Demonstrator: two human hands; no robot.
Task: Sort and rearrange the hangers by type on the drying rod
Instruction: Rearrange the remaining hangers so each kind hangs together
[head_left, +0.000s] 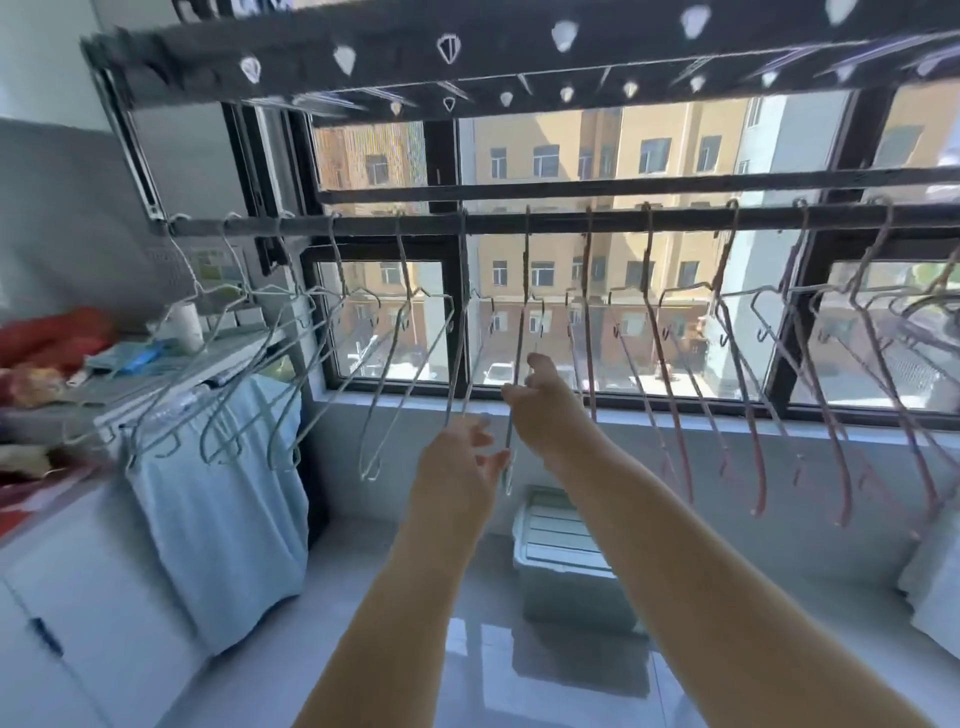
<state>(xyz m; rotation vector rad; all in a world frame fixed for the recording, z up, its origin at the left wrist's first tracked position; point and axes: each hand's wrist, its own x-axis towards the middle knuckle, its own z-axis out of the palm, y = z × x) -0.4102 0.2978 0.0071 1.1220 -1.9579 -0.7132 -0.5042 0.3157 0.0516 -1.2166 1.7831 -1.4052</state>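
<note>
**Hangers at the colour boundary: right hand on one, left hand free**

Hangers hang in a row along the drying rod (519, 222), hooks over the bar, bodies swinging edge-on toward the camera. Silver-grey ones (291, 374) fill the left stretch; pink ones (675, 395) fill the right. Sort looks mostly done by colour; the piece in hand sits right at the seam.

Hanger in hand (521, 332): hook on the rod, pinkish neck, paler lower body. Which group it belongs to I can't tell, too blurred. Right hand (540, 410) is pinched on its lower edge, fingers closed round the wire. Left hand (460, 457) is just beside and below it, fingers spread and relaxed, holding nothing.

How I'd do the step:
- Lift straight up so the hook clears the rod before any sideways travel. Dragging will snag the neighbours.
- Use the free left hand to steady or part the adjacent silver hanger (457, 332); spacing is tight here.
- Keep the body edge-on while moving, since the small side hooks catch easily.

Materials: thin wire frames, likely coated, light and springy, with narrow shoulders and long necks. Rod is dark, flat-faced metal in front of the window (623, 156). Above it, a dark rack (363, 57) carries pale clips. Pale blue cloth (223, 519) drapes over the unit at left, and a grey plastic box (561, 545) sits below on the glossy floor.
</note>
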